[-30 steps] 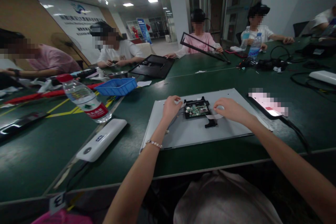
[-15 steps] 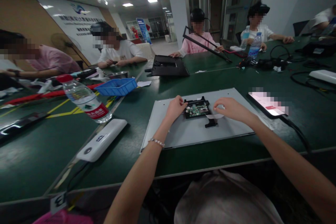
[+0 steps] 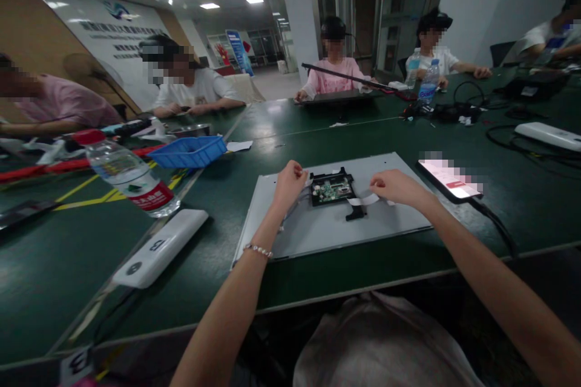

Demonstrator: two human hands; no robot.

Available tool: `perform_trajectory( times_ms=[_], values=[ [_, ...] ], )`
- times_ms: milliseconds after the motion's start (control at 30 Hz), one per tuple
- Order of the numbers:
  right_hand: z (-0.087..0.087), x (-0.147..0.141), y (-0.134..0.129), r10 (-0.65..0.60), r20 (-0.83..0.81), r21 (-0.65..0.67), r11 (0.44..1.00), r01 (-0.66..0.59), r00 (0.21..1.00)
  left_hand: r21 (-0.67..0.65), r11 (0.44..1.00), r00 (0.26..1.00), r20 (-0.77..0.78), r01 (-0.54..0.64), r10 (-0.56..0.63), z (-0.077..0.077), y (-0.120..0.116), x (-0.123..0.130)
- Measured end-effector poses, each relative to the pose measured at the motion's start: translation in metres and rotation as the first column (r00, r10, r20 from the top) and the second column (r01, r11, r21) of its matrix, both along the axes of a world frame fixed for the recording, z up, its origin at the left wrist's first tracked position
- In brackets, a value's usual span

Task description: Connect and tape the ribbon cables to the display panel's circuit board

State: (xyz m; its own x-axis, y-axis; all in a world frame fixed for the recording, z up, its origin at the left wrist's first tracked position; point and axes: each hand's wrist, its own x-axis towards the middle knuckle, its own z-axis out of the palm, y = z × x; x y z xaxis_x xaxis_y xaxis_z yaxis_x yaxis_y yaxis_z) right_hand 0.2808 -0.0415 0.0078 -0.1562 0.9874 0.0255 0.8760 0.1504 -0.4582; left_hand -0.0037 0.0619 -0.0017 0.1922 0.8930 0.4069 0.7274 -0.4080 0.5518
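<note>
A flat grey panel (image 3: 313, 239) lies in front of me, with a green circuit board (image 3: 333, 190) in a black frame on it. My left hand (image 3: 290, 184) is closed in a pinch just left of the board; what sits between its fingertips is hidden. A thin grey cable (image 3: 295, 204) runs beside that hand over the panel. From the board's lower right, a flat white ribbon cable (image 3: 364, 200) reaches to the curled fingers of my right hand (image 3: 394, 187), which is closed on its end. Below the board is a black bracket piece (image 3: 356, 213).
Left of the panel are a white power bank (image 3: 161, 248), a tilted water bottle (image 3: 131, 178) and a blue tray (image 3: 188, 152). A lit phone (image 3: 449, 179) with a cable lies to the right. Several people sit around the green table (image 3: 290, 133), one with a dark panel (image 3: 342, 97).
My left hand has moved slightly away from the board, and the grey cable beside it now shows. My view has turned a little right. Across the table, a person has drawn the dark panel closer.
</note>
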Motion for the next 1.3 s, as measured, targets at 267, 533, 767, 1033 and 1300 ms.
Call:
perform_trajectory(
  times_ms=[267, 533, 767, 1033, 1300],
  values=[
    [0.004, -0.001, -0.001, 0.097, -0.101, -0.127, 0.986, -0.109, 0.99, 0.025, 0.999, 0.999, -0.015, 0.035, -0.034, 0.004, -0.008, 0.002],
    [0.021, -0.011, -0.01, 0.089, -0.292, -0.132, 0.982, -0.132, 0.952, 0.076, 0.986, 0.982, -0.133, 0.147, -0.136, 0.013, -0.019, 0.009],
    [0.025, -0.017, -0.013, 0.088, -0.399, -0.132, 0.98, -0.152, 0.913, 0.006, 0.932, 0.903, -0.248, 0.363, -0.35, 0.037, -0.059, 0.033],
    [0.015, -0.013, -0.006, 0.105, -0.326, -0.125, 0.98, -0.153, 0.939, -0.061, 0.712, 0.58, -0.533, 0.699, -0.616, 0.028, -0.095, 0.059],
    [0.01, -0.011, -0.004, 0.1, -0.249, -0.15, 0.979, -0.14, 0.963, -0.074, 0.718, 0.547, -0.596, 0.692, -0.588, 0.021, -0.09, 0.059]
  ],
)
